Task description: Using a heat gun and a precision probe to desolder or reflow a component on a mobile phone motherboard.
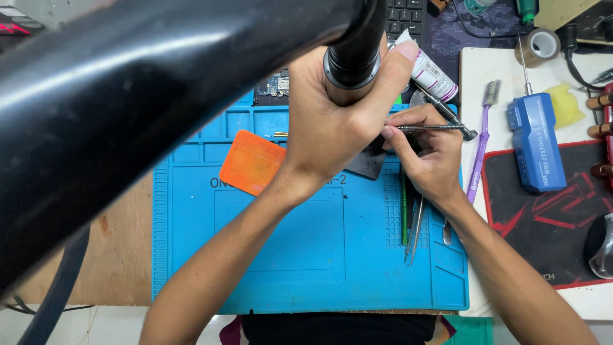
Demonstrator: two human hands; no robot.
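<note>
Left hand (332,121) wraps black barrel (351,61). Right hand (428,150) pinches thin metal tool (434,128), long axis level, tip leftward at dark part (367,163) under left grip, on blue mat (306,255).

white labelled tube (429,69) upper centre, beside keyboard (405,16)

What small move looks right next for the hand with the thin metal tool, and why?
Probably ease the thin metal tool tip left under the black cylindrical nozzle. The right hand pinches the tool level, pointing toward the left hand, which grips the nozzle over the blue silicone work mat; the workpiece is hidden.
</note>
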